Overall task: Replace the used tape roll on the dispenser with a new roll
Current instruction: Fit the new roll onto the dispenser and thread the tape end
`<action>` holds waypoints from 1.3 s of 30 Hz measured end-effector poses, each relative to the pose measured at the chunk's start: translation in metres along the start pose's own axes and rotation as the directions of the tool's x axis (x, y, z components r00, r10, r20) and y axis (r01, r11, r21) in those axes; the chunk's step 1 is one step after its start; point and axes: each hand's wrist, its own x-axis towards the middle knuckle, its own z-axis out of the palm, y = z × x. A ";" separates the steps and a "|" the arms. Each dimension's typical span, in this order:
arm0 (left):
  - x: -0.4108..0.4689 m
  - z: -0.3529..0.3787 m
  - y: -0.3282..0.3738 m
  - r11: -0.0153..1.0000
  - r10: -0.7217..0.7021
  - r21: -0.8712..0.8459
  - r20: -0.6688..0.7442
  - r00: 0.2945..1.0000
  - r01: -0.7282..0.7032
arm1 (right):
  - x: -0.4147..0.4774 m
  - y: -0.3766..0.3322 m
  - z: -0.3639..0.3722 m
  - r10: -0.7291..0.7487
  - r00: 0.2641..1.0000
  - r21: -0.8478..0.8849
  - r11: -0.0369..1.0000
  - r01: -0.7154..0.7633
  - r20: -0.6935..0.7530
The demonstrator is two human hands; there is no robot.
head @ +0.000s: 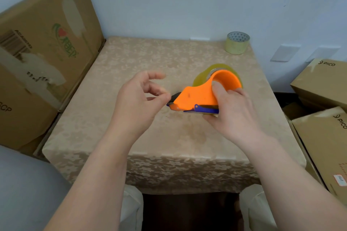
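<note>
Right hand is wrapping its grip around the orange dispenser, thumb on the shell, holding it above the table. A full roll is sitting behind that grip. Left hand, fingers loosely curled and holding nothing, is nearing the blade end. Likely threading: keep fingertips off the teeth. The thinner roll is standing well beyond.

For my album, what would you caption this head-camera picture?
Right hand grips the orange tape dispenser; left hand reaches toward its tip.

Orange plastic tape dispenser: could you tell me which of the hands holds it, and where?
The right hand grips the orange plastic tape dispenser at its curved rear, thumb inside. The left hand holds nothing.
</note>
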 end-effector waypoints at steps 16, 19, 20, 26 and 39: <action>-0.004 -0.016 0.006 0.975 0.223 -0.009 -0.038 0.974 -0.224 | 0.001 -0.007 -0.002 0.142 0.924 0.081 0.989 -0.121 -0.355; -0.002 -0.019 0.002 0.969 0.243 0.068 -0.115 0.963 -0.237 | 0.002 -0.010 0.000 0.141 0.929 0.135 0.986 -0.100 -0.341; -0.002 -0.020 0.001 0.966 0.253 0.097 -0.145 0.957 -0.241 | 0.002 -0.011 -0.001 0.141 0.932 0.152 0.984 -0.094 -0.333; -0.005 -0.021 0.003 0.884 0.395 0.351 -0.208 0.895 -0.309 | 0.003 -0.012 -0.003 0.092 0.970 0.256 0.966 -0.032 -0.224; -0.002 -0.035 -0.008 0.892 0.312 0.430 -0.360 0.879 -0.140 | 0.004 -0.007 -0.012 -0.014 0.997 0.301 0.954 -0.011 0.081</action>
